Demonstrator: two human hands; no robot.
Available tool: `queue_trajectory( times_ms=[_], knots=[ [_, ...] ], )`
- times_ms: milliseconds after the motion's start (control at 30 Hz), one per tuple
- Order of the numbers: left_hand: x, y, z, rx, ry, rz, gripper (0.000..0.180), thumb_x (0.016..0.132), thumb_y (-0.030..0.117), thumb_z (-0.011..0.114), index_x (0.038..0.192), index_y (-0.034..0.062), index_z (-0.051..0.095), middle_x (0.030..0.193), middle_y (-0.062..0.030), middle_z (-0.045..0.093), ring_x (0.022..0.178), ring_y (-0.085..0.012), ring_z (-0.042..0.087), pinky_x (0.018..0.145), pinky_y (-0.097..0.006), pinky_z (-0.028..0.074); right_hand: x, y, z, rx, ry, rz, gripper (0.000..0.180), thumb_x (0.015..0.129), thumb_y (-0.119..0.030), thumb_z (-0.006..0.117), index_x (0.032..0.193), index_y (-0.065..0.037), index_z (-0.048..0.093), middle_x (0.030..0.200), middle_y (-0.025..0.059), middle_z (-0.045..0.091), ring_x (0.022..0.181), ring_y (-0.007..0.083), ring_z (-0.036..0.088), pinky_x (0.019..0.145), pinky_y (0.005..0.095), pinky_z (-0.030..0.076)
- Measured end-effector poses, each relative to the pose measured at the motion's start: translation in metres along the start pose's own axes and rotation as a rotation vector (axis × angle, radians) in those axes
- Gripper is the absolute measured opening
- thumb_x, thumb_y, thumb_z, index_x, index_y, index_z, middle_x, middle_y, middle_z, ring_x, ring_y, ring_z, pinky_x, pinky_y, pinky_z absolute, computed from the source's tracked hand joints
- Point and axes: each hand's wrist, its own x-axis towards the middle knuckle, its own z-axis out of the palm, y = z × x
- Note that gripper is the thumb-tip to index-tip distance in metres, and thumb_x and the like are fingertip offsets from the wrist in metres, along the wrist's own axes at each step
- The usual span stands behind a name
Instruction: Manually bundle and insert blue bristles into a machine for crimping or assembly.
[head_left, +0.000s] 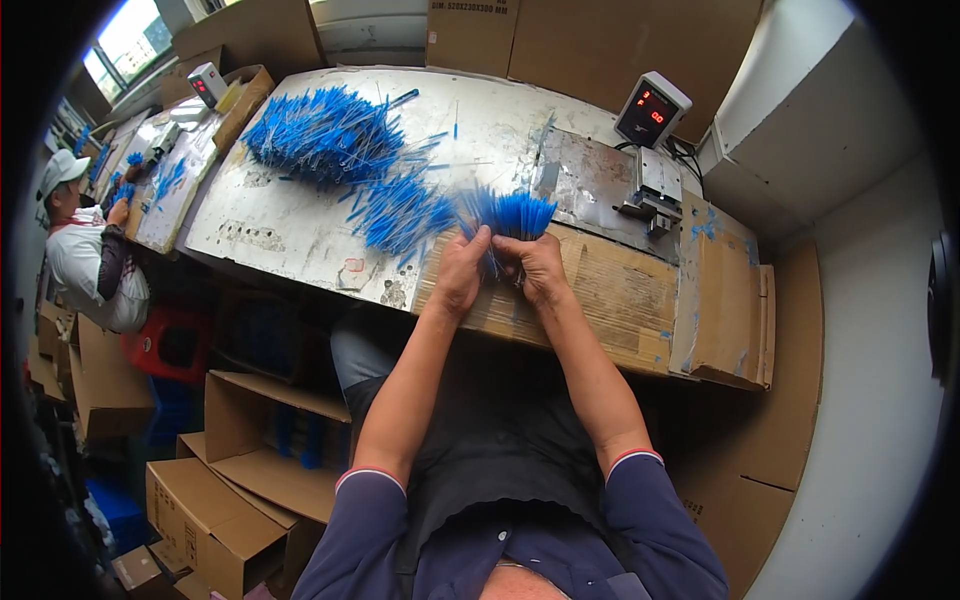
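A bundle of thin sticks with blue ends (524, 214) stands upright between my hands, blue tips pointing away from me. My left hand (461, 270) is closed on the bundle's left side, thumb up, with some blur at the tips there. On the other side my right hand (541, 264) has its fingers wrapped round the sticks. Just left of my hands, loose sticks of the same kind lie in a spread heap (402, 212). Behind it rises a much larger pile of these sticks (325, 135). What exactly the sticks are, I cannot tell.
Under my hands lies a cardboard sheet (600, 300) on the white table (265, 222). A metal plate with a small clamp-like device (657, 190) and a red digital display (652, 110) stand right. Open cartons (270, 440) are on the floor; a co-worker (85, 240) sits far left.
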Motion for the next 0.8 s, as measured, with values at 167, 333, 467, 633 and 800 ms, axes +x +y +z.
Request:
queue_trajectory(
  times_ms=[167,333,467,633,800],
  knots=[
    [-0.0026,-0.0021,0.0051,0.024,0.050,0.058,0.015,0.105,0.014,0.058,0.114,0.0038,0.064,0.099,-0.0061,0.071,0.083,-0.0160,0.069,0.068,-0.031,0.060,-0.0013,-0.0026,0.0018,0.022,0.025,0.011,0.018,0.079,0.002,0.080,0.094,-0.002,0.071,0.076,0.0039,0.069,0.056,0.0114,0.060,0.042,0.0239,0.040],
    [-0.0026,-0.0008,0.0037,0.004,0.042,0.098,0.014,0.103,0.013,0.060,0.113,0.0033,0.064,0.099,-0.0064,0.071,0.083,-0.0161,0.069,0.072,-0.031,0.060,-0.0024,-0.0026,-0.0015,0.008,0.042,0.032,0.012,0.082,0.001,0.079,0.092,0.000,0.073,0.079,0.0053,0.072,0.059,0.0112,0.061,0.045,0.0232,0.042],
    [-0.0033,-0.0002,0.0041,0.005,0.039,0.082,0.012,0.102,0.011,0.061,0.112,0.0033,0.064,0.101,-0.0066,0.071,0.083,-0.0165,0.070,0.074,-0.032,0.060,-0.0022,0.0017,-0.0014,-0.004,0.062,-0.008,0.011,0.082,0.001,0.079,0.091,0.001,0.074,0.078,0.0059,0.072,0.058,0.0110,0.061,0.044,0.0229,0.042],
    [-0.0039,-0.0018,0.0073,0.035,0.060,0.116,0.017,0.102,0.008,0.060,0.119,0.0029,0.059,0.107,-0.0059,0.068,0.093,-0.0151,0.066,0.083,-0.031,0.056,-0.0063,0.0014,0.0025,-0.028,0.090,-0.052,0.012,0.081,0.001,0.080,0.091,0.000,0.074,0.078,0.0053,0.072,0.057,0.0105,0.061,0.043,0.0227,0.041],
    [-0.0028,-0.0071,0.0066,0.173,0.091,0.179,0.022,0.102,0.007,0.060,0.123,0.0022,0.058,0.112,-0.0047,0.067,0.101,-0.0125,0.063,0.092,-0.029,0.051,-0.0076,0.0029,0.0034,-0.144,0.122,-0.155,0.020,0.079,0.004,0.080,0.097,0.001,0.073,0.085,0.0038,0.072,0.064,0.0095,0.062,0.053,0.0243,0.048]
  ],
)
